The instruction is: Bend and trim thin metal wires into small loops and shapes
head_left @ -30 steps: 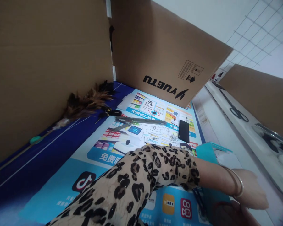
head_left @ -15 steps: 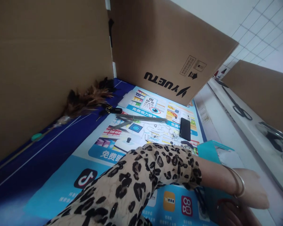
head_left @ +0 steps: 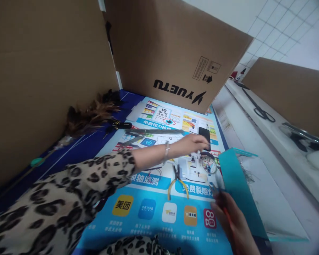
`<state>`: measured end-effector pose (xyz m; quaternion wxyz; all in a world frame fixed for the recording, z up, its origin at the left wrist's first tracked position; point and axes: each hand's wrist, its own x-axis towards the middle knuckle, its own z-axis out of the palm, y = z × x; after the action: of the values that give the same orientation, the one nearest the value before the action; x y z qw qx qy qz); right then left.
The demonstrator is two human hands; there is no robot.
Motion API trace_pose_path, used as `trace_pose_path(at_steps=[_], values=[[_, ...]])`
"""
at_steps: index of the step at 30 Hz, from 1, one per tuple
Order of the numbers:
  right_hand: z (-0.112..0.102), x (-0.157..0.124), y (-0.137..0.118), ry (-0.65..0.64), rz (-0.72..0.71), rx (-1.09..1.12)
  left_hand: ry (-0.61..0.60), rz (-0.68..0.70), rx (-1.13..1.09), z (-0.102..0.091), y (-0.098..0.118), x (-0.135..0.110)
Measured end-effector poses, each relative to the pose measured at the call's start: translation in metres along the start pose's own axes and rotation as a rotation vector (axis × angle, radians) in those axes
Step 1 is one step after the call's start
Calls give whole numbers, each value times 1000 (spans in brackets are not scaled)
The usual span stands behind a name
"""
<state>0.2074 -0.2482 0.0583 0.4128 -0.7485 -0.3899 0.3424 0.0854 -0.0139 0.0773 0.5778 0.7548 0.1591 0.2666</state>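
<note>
My left hand point(head_left: 194, 142) reaches out across the printed blue mat point(head_left: 149, 209) in a leopard-print sleeve, a bracelet on the wrist. Its fingers are stretched out and rest on the near end of a black phone point(head_left: 203, 132). At the bottom right, my right hand point(head_left: 232, 221) is closed round a thin red-handled tool point(head_left: 220, 198) whose metal tip points up. That hand sits beside a teal box flap point(head_left: 236, 191). Yellow-handled pliers point(head_left: 177, 179) and a small round dish of coloured bits point(head_left: 208, 164) lie between the hands.
Cardboard sheets wall the left, and a YUETU box point(head_left: 175, 53) stands at the back. A feather duster point(head_left: 87, 118), keys point(head_left: 121, 125) and a bundle of thin wires point(head_left: 154, 131) lie at the far side. Black scissors point(head_left: 257, 109) rest on the white ledge at right.
My left arm has swung from the teal box at the lower right up and away to the phone, uncovering the pliers and dish. The right hand has come further into view.
</note>
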Motion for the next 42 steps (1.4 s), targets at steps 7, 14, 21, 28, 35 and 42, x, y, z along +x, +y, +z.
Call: trace_pose_path(at_steps=[7, 14, 21, 28, 35, 42], values=[[43, 60, 10, -118, -206, -777, 369, -324, -531, -47, -74, -80], [69, 71, -1, -165, -194, -1268, 430, -293, -745, -48, -96, -99], [56, 67, -21, -214, -144, -1366, 365, -232, -769, -49, -92, -104], [84, 92, -57, -185, -526, -833, 295, -227, -673, -49, -89, -105], [136, 118, -63, -202, -576, -303, 274, -201, -644, -45, -95, -107], [143, 118, -49, -209, -632, -70, 182, -158, -700, -43, -93, -105]])
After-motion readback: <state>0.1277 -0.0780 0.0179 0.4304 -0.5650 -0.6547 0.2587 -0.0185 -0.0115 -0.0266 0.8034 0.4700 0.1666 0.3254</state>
